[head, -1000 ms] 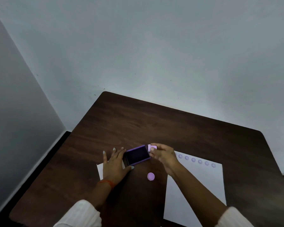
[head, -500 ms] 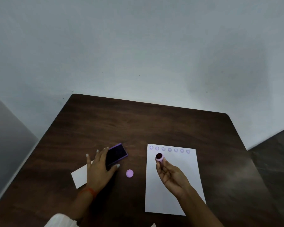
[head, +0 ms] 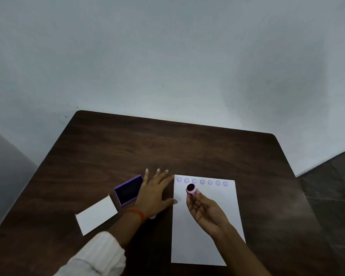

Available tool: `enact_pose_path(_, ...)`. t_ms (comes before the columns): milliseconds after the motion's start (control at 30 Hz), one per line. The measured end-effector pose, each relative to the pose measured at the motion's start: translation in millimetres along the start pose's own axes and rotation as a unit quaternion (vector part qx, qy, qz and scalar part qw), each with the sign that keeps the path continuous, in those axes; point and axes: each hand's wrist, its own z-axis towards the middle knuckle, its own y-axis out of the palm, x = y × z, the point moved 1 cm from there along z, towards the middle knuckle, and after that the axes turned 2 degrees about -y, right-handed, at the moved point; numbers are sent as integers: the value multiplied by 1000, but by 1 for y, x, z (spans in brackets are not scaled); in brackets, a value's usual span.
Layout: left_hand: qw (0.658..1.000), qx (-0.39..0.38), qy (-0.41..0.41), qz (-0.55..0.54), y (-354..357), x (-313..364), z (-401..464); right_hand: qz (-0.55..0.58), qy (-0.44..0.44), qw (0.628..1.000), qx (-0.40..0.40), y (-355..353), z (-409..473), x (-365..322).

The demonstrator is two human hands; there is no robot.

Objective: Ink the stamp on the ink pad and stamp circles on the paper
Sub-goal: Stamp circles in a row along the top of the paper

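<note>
A white sheet of paper (head: 203,226) lies on the dark wooden table (head: 167,148), with a row of several purple circle stamps (head: 202,182) along its top edge. My right hand (head: 206,211) holds a small purple stamp (head: 191,189) above the paper just under that row, its dark inked face turned up toward me. The purple ink pad (head: 127,189) sits open to the left of the paper. My left hand (head: 154,193) lies flat with fingers spread between the pad and the paper, its thumb touching the paper's left edge.
A small white card (head: 97,214) lies left of the ink pad. A bit of a purple cap (head: 152,217) shows under my left wrist. The table's far edge meets a pale wall; dark floor shows at the right.
My left hand has left the ink pad and moved right to the paper's edge, covering the purple cap. My right hand still holds the stamp over the paper.
</note>
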Motion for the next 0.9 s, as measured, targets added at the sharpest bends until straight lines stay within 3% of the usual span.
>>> enact_pose_path(233, 991, -109, 9, 71, 17, -12, 23, -25, 12, 999, 25, -3, 14, -7)
enact_pose_path(633, 993, -109, -15, 46, 22, -11, 21, -43, 0, 998, 47, -7, 23, -15)
enact_pose_path(900, 996, -84, -24, 27, 18, -4, 22, -9, -56, 996, 67, -29, 17, -43)
